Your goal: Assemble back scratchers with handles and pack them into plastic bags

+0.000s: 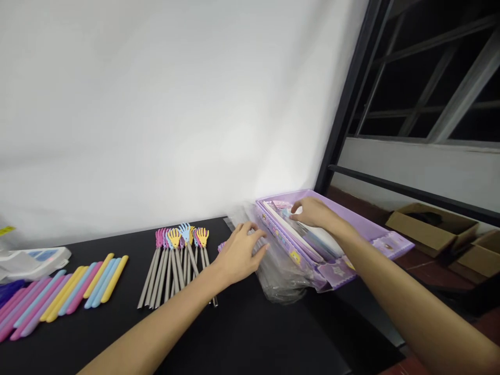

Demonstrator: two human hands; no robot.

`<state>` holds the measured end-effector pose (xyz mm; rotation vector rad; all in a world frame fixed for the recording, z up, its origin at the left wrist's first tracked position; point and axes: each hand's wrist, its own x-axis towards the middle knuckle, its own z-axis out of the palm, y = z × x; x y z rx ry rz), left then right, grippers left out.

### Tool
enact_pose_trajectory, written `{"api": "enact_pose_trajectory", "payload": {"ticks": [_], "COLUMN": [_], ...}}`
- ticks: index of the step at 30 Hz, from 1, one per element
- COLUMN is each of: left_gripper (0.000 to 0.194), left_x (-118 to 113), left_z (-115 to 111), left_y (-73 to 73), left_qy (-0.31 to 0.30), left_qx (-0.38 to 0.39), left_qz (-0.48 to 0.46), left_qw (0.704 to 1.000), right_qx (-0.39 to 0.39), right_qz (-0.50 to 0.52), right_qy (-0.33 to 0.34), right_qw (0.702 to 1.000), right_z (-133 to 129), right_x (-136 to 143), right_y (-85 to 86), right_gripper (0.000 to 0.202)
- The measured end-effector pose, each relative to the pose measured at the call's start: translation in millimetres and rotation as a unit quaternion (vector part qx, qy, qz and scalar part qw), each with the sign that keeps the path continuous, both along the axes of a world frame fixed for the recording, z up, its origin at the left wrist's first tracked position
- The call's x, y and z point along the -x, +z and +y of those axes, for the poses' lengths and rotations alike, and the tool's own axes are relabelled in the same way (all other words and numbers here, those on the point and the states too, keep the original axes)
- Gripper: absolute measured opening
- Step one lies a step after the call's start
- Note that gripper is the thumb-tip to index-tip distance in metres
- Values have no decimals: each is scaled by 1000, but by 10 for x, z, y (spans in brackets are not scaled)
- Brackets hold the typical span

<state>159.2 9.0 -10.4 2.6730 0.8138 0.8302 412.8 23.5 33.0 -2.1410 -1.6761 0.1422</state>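
My left hand [242,251] hovers by a pile of clear plastic bags [279,284], its fingers apart and nothing in them. Over the purple cardboard box [351,221], my right hand [311,211] has its thumb and forefinger curled together at the top end of a bagged back scratcher [307,233]. A bit of light blue shows by those fingertips; the exact grip is partly hidden. More clear-wrapped pieces lie in the box. Left of my left hand lies a group of back scratchers [172,260] with grey metal rods and pink, yellow, blue and purple hand-shaped heads.
Several coloured plastic handles [74,286] lie in a row on the black table [250,333]. A white device [37,262] stands at the far left, against the white wall [156,114]. Brown cartons [433,226] sit on the floor beyond a black metal frame [351,94].
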Motion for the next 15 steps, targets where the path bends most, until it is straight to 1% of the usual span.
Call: {"api": "enact_pose_trajectory", "payload": {"ticks": [3, 5, 8, 10, 11, 13, 15], "left_gripper": [25, 24, 24, 25, 25, 24, 24], "left_x": [223, 437, 834, 1117, 1252, 1487, 1658], "left_z": [34, 77, 160, 204, 217, 222, 199], "left_y": [80, 165, 289, 323, 315, 253, 155], "left_qy": [11, 30, 92, 139, 159, 193, 218], "left_qx": [-1, 5, 21, 23, 21, 15, 7], "left_qz": [-11, -20, -35, -46, -52, -72, -81], "left_qw": [1000, 999, 995, 989, 986, 978, 972], "right_qx": [-27, -48, -69, -78, -77, -58, -27], "right_qz": [4, 47, 109, 140, 155, 177, 176], "right_qy": [64, 129, 192, 216, 225, 238, 250], "right_qw": [998, 989, 973, 963, 959, 953, 952], "right_z": [-20, -39, -40, -11, 9, 44, 46], "right_x": [300, 588, 1076, 1391, 1537, 1797, 2003], "right_y": [242, 366, 452, 421, 376, 229, 33], "right_gripper": [16, 15, 10, 8, 7, 7, 8]}}
